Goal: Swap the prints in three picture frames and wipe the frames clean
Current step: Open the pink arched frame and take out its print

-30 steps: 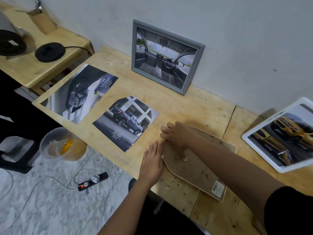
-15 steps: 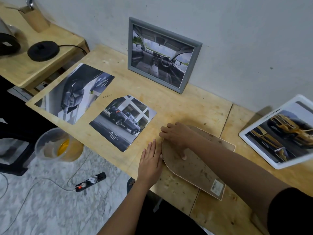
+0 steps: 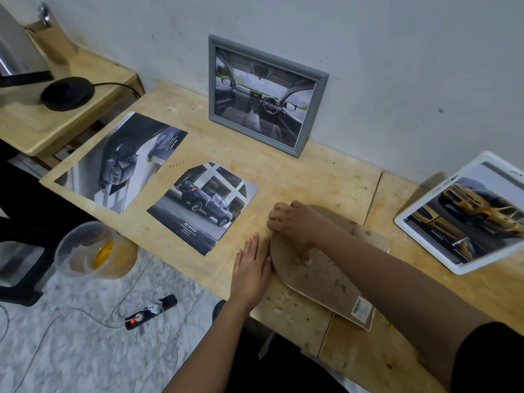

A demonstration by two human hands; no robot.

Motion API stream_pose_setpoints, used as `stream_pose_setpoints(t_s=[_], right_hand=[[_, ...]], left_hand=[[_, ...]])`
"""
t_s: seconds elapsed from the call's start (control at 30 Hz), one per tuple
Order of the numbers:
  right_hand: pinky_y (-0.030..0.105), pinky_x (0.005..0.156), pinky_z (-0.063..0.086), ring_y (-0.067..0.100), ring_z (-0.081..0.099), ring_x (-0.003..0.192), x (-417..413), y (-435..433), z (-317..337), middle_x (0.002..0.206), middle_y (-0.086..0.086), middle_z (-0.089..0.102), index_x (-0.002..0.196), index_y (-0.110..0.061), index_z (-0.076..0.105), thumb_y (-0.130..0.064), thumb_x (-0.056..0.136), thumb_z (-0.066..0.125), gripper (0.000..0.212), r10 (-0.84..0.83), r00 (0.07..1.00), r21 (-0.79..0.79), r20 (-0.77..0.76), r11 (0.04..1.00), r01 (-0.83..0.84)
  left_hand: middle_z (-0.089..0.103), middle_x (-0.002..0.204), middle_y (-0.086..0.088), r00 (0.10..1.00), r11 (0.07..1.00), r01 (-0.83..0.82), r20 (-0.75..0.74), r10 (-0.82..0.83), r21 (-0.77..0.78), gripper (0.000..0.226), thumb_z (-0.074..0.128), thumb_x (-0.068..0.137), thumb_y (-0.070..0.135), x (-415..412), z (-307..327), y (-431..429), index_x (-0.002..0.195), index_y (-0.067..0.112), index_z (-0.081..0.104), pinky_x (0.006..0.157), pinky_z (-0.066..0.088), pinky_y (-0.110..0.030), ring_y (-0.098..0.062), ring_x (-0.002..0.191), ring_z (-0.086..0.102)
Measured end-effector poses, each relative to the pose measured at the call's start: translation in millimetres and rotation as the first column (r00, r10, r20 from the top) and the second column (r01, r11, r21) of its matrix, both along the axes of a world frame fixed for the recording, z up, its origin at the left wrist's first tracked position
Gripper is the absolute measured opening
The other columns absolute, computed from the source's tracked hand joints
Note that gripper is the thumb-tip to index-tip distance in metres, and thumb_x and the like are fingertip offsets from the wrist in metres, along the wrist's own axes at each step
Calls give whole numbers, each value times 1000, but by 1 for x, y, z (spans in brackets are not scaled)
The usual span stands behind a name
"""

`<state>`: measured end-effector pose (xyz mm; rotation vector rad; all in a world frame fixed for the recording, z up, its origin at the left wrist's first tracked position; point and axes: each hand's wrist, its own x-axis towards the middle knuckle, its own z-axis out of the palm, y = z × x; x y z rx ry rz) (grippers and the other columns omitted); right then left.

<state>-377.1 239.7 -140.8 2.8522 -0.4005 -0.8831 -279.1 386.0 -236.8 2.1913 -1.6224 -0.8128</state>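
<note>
1. Hands on a face-down arched frame [image 3: 320, 275], brown backing up, lying near the front edge of the wooden table [image 3: 306, 177].
2. Right hand [image 3: 295, 225] rests on the backing's rounded end, fingers curled at the edge, thumb pressed flat on the board; not closed around anything.
3. Left hand [image 3: 251, 268] lies flat and open, palm down on the table, fingertips touching the frame's curved edge.
4. Grey frame [image 3: 262, 93] leans upright against the wall, holding a car-interior print.
5. White frame [image 3: 467, 212] stands tilted at right, yellow car print inside.
6. Two loose prints lie flat at left: pickup print [image 3: 202, 208] near the left hand, larger dark print [image 3: 122, 161] beyond it.
</note>
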Motion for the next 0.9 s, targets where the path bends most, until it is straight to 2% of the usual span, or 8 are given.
stream_pose_setpoints(t_s=[0.2, 0.33, 0.43, 0.53, 0.63, 0.77, 0.83, 0.9], right_hand=[[33, 86, 39, 21, 46, 108, -1, 2, 9, 122, 4, 47, 121, -16, 35, -46, 44, 89, 99, -49, 999, -26, 14, 998, 50], [38, 93, 34, 21, 43, 110, -3, -4, 25, 122, 3, 48, 123, -18, 39, -51, 51, 85, 91, -68, 998, 54, -14, 996, 69], [43, 97, 28, 21, 40, 111, -4, -8, 33, 115, 0, 49, 119, -22, 46, -51, 65, 75, 68, -121, 992, 131, -41, 983, 125], [43, 96, 24, 16, 38, 101, -4, -10, 40, 95, -6, 47, 102, -25, 53, -48, 79, 60, 33, -192, 981, 166, 33, 969, 184], [39, 91, 23, 12, 32, 87, -5, -12, 55, 77, -11, 40, 85, -29, 47, -52, 80, 53, 25, -245, 953, 139, 179, 965, 222], [32, 78, 17, 12, 33, 84, -15, -16, 78, 79, -9, 45, 82, -25, 52, -57, 74, 55, 34, -367, 831, 115, 417, 929, 352], [33, 77, 21, 15, 38, 86, -26, -18, 86, 81, -8, 47, 78, -26, 51, -60, 71, 56, 35, -498, 701, 164, 510, 856, 490], [36, 79, 27, 18, 42, 89, -43, -18, 90, 80, -8, 48, 74, -27, 48, -63, 69, 57, 37, -650, 515, 252, 559, 725, 641]], left_hand=[[-3, 159, 8, 999, 1000, -12, -53, 12, -3, 47, 24, 102, 34, 1, 1, 1, 148, 35, 15, 116, -6, -30, -7, 145, -10], [-3, 158, 9, 998, 1000, -5, -56, 6, 3, 47, 22, 101, 39, 0, 3, 1, 147, 39, 13, 116, -6, -31, -7, 145, -10], [-3, 159, 9, 998, 1000, -3, -60, 4, 17, 46, 21, 101, 42, 1, 4, 1, 147, 41, 14, 117, -6, -32, -7, 145, -11], [-2, 159, 9, 998, 1000, -7, -65, 8, 17, 46, 21, 101, 43, 0, 4, 0, 146, 41, 17, 116, -6, -31, -6, 144, -11], [0, 159, 9, 996, 1000, -14, -83, 15, 13, 46, 23, 101, 43, 0, 5, 1, 146, 39, 20, 116, -6, -31, -6, 145, -9], [5, 159, 3, 994, 999, -45, -95, 47, 22, 45, 28, 101, 36, -4, 13, -5, 146, 30, 28, 117, -3, -35, -14, 146, -2], [10, 159, -2, 992, 998, -58, -114, 59, 18, 44, 28, 101, 32, -7, 17, -8, 144, 25, 32, 117, -1, -41, -20, 147, 1], [13, 158, -6, 988, 998, -64, -137, 65, 14, 43, 29, 101, 29, -7, 21, -11, 143, 23, 34, 116, 2, -45, -24, 146, 4]])
